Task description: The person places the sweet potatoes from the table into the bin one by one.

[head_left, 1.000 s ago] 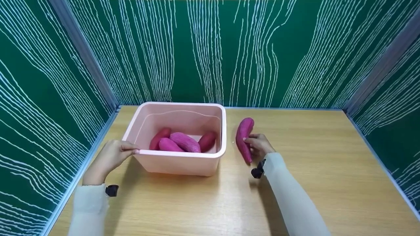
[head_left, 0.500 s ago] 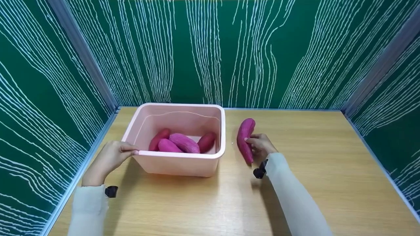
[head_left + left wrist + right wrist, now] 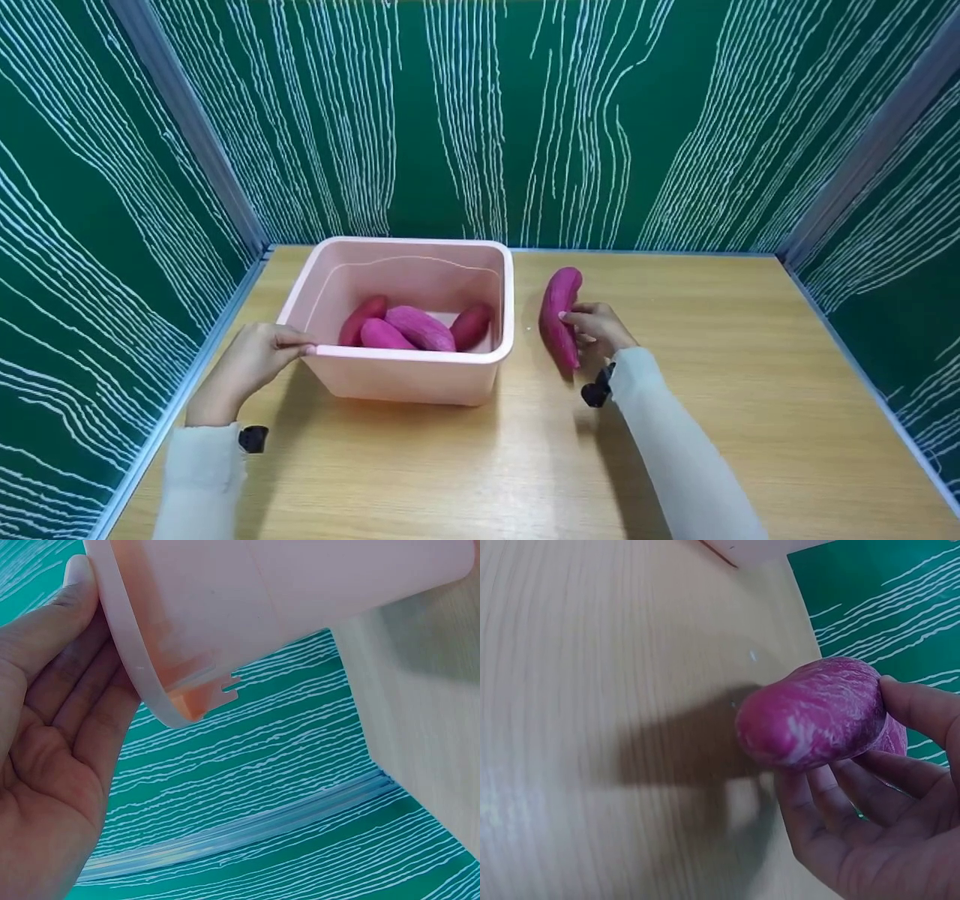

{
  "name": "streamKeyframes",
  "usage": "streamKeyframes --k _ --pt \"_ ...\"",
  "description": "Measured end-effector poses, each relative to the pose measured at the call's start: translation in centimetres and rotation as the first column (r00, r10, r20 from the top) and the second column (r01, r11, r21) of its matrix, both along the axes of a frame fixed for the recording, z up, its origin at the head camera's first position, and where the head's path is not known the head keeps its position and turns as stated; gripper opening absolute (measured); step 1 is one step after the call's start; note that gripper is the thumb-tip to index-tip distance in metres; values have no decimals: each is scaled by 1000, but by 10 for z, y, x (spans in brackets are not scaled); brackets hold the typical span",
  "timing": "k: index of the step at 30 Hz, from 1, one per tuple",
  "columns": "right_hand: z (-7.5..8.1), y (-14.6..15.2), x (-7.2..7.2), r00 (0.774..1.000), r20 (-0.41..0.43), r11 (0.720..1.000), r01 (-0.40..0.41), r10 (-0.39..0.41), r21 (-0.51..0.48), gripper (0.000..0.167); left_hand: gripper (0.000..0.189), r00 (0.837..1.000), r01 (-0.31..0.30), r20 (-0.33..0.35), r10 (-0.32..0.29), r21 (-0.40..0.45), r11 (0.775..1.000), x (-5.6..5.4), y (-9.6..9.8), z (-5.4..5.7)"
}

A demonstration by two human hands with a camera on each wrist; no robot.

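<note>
A long, curved, purple-pink sweet potato [image 3: 559,315] is to the right of the box. My right hand [image 3: 598,327] grips it at mid-length, thumb on one side and fingers beneath in the right wrist view. There, the sweet potato's near end [image 3: 780,724] appears held just above the tabletop, its shadow beside it. My left hand [image 3: 251,367] pinches the front-left rim of the pink plastic box [image 3: 420,379]. Inside the box lie several more sweet potatoes, among them a pink one [image 3: 421,328] and a darker red one [image 3: 472,327].
The wooden table [image 3: 720,390] runs beneath everything. Green panels with wavy white lines [image 3: 570,120] enclose the back and both sides, joined by grey corner posts [image 3: 202,112]. A tiny white speck [image 3: 753,655] lies on the table near the held sweet potato.
The sweet potato in my right hand has risen slightly, and its shadow shows more clearly at its left. My left hand keeps its pinch on the box rim.
</note>
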State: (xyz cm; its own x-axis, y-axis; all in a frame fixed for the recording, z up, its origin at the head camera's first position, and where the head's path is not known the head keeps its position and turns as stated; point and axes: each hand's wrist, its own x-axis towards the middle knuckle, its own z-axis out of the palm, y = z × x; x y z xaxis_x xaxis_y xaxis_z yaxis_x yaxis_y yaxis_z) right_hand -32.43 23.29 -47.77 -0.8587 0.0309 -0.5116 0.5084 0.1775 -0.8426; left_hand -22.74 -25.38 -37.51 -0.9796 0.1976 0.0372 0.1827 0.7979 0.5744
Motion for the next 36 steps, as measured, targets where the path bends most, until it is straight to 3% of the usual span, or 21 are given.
streamKeyframes --k 8,21,36 --pt "0 -2 -5 995 -67 997 -70 71 6 58 19 998 31 -58 -32 -13 999 0 -1 -2" --pt "10 0 -5 993 -70 995 -96 98 32 61 21 1000 9 -7 -9 -5 1000 -1 0 0" --pt "24 -2 -2 984 -119 990 -125 132 67 62 19 998 23 -54 -24 -22 999 0 0 0"
